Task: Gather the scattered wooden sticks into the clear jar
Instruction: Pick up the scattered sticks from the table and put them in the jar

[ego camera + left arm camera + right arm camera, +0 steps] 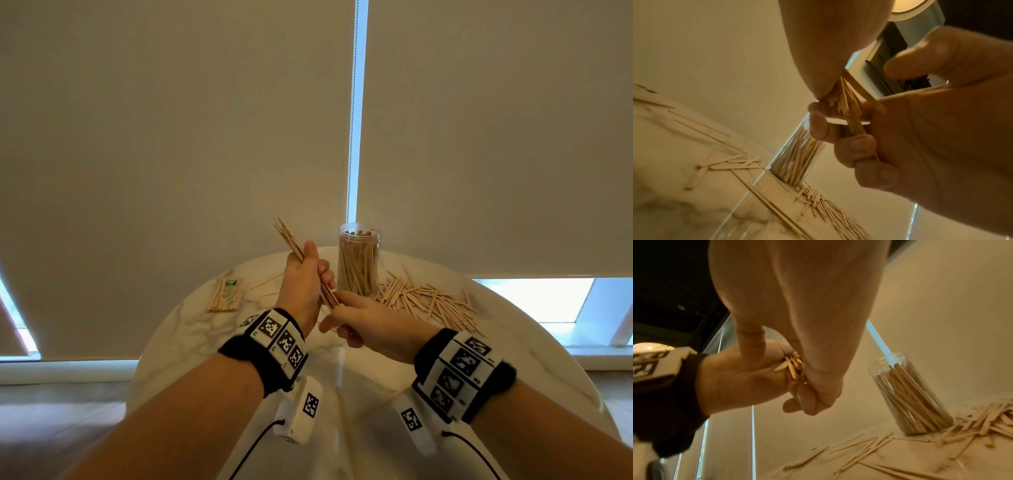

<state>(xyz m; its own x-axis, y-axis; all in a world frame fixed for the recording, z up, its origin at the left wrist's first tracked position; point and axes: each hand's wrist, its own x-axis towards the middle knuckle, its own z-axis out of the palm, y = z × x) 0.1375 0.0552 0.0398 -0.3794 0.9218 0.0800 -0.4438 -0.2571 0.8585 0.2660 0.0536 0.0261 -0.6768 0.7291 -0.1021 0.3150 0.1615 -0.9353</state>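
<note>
Overhead, we see bundle of flat wooden sticks (291, 241) fan above left hand (303, 284); wrist views show only lower ends. Left fist wraps bundle, tilted. Right hand (363, 320) pinches bundle's lower end, fingers curled. Clear ribbed jar (359, 262) upright on marble table (191, 329), part filled; loose pile (428, 301) just right.

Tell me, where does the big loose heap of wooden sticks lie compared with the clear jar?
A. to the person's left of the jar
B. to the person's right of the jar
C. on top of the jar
B: in the head view the heap of sticks spreads over the table to the right of the clear jar.
</note>
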